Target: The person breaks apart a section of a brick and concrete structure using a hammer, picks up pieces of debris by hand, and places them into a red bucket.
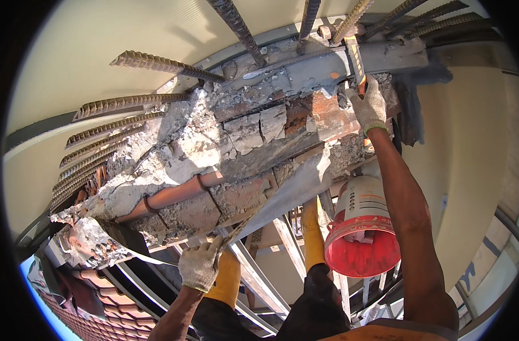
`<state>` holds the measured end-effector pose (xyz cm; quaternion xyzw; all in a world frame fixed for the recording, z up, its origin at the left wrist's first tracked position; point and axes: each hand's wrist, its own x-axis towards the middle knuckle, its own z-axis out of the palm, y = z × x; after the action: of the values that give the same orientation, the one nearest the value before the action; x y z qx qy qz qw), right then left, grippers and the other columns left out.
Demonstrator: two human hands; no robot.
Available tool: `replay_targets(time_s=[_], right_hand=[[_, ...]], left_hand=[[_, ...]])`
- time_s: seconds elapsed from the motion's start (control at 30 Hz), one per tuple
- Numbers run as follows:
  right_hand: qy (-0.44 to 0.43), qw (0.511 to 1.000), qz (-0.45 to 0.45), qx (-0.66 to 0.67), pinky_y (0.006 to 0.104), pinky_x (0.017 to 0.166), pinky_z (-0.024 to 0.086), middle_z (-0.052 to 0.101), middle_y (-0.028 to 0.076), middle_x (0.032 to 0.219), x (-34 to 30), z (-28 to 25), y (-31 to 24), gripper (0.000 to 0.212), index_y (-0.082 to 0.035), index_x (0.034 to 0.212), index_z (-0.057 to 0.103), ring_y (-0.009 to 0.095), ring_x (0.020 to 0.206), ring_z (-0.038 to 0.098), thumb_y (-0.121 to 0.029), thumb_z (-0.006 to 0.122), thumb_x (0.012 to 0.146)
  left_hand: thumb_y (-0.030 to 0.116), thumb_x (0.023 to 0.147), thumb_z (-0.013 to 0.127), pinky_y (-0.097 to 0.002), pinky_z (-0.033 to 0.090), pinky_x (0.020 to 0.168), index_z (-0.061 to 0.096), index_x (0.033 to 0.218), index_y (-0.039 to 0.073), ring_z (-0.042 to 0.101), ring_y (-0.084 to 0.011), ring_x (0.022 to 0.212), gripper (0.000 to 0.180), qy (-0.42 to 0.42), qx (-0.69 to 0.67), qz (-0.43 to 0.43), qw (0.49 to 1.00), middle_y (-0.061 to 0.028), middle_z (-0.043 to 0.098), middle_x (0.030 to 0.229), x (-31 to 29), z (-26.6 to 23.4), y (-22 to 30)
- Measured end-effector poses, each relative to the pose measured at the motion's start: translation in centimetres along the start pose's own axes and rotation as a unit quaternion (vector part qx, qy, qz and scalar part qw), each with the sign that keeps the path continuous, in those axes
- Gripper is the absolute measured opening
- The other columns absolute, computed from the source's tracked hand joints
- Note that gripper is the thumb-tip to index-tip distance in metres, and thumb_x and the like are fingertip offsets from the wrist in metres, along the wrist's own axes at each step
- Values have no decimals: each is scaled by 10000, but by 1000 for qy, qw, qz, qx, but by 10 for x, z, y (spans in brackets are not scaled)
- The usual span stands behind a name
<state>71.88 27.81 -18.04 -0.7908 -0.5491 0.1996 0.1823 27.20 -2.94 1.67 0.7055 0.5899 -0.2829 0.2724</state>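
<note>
My right hand [368, 107], in a pale knitted glove, is closed round the handle of a hammer [357, 59] at the upper right. The hammer's head lies up among the rebar ends, beyond the beam's grey upper edge. Low and left of centre, my gloved left hand [199, 266] grips the loose edge of a thin grey sheet [288, 196]. The sheet hangs off the front of a broken concrete and brick beam [253, 131], and a narrow strip runs leftward from the same hand. A reddish-brown pipe [174, 196] is exposed along the beam's lower left.
Several ribbed rebar ends [157, 64] jut from the beam's far side and left end. A white bucket with a red rim [361, 219] hangs tilted beside my right forearm. Yellow boots [311, 233] stand among metal bars [259, 278] with gaps. Roof tiles [94, 307] lie lower left.
</note>
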Motion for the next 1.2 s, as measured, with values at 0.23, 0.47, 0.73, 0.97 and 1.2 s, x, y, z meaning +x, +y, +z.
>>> replay_targets(time_s=[0.23,0.47,0.73,0.97,1.2], right_hand=[[-363,837,-399,-89,523,1168,470,654,155,1394,-131,25,-11,610,-132,1422,585,404,1354,594,-264,847,887],[-523,761,-352,-152,508,1056,533,705,156,1274,-143,15,-8,586,-150,1341,681,382,1242,645,-213,882,794],[-496,770,-392,-85,542,815,594,708,152,1033,-216,-178,-41,284,-192,1225,767,384,939,720,-344,711,992],[-671,730,-129,-6,488,913,601,759,185,1111,-277,-179,-103,462,-96,1350,682,333,1027,759,-332,765,961],[-801,558,82,199,354,776,600,712,113,1068,-297,-152,-84,768,-115,1597,489,192,858,723,-343,828,947]], left_hand=[[282,979,715,-412,588,769,663,1392,242,775,-241,844,418,45,6,27,999,-2,760,1009,-3,2,-4],[277,945,738,-412,595,855,650,1449,246,766,-256,967,513,57,-39,2,998,-20,766,1171,-40,3,-15],[329,848,845,-532,492,1084,539,1557,151,635,-329,1302,793,75,-183,-15,980,-116,664,1392,-58,-56,28],[357,904,785,-469,550,999,624,1427,146,678,-282,1242,587,7,-101,174,979,-79,695,1223,-5,-91,101],[269,957,669,-379,585,852,672,1323,167,727,-194,1035,379,-64,-62,268,959,4,701,1060,-27,-42,79]])
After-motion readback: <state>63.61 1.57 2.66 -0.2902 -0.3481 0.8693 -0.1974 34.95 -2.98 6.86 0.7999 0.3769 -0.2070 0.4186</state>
